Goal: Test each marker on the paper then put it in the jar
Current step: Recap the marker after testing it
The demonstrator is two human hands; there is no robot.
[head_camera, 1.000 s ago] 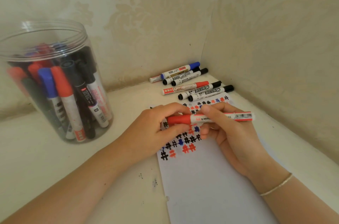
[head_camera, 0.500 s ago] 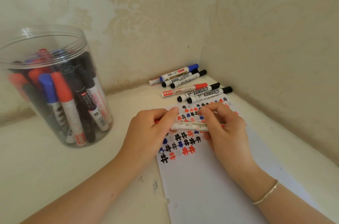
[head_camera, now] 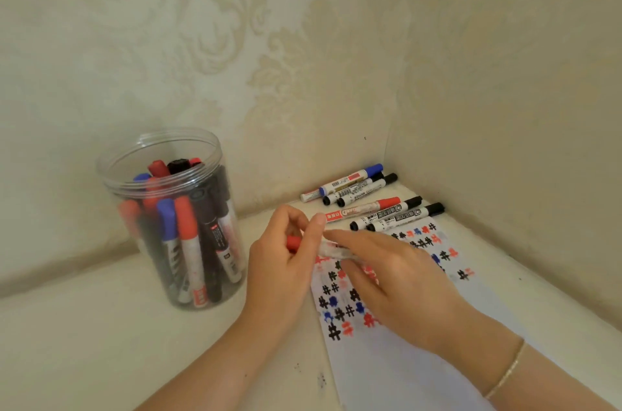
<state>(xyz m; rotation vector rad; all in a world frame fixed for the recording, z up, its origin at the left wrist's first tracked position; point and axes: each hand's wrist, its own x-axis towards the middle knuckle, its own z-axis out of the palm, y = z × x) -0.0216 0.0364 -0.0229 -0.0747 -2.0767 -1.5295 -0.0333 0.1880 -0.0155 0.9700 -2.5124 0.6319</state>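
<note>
A red marker (head_camera: 331,249) lies level between my two hands over the top left of the paper (head_camera: 407,373). My left hand (head_camera: 286,262) curls round its red cap (head_camera: 293,243). My right hand (head_camera: 397,279) holds the white barrel, most of which its fingers hide. The paper carries several black, red and blue hash marks. A clear plastic jar (head_camera: 158,154) with several markers standing in it is to the left. Several loose markers (head_camera: 370,203) lie in the corner behind the paper.
Two patterned walls meet in a corner at the back right. The pale tabletop (head_camera: 84,343) runs from the jar to the near edge. A few small ink spots (head_camera: 321,380) mark the table left of the paper.
The camera view has tilted up and back, so the jar and hands sit lower and smaller. Both hands have kept hold of the red marker, which my right hand now covers more.
</note>
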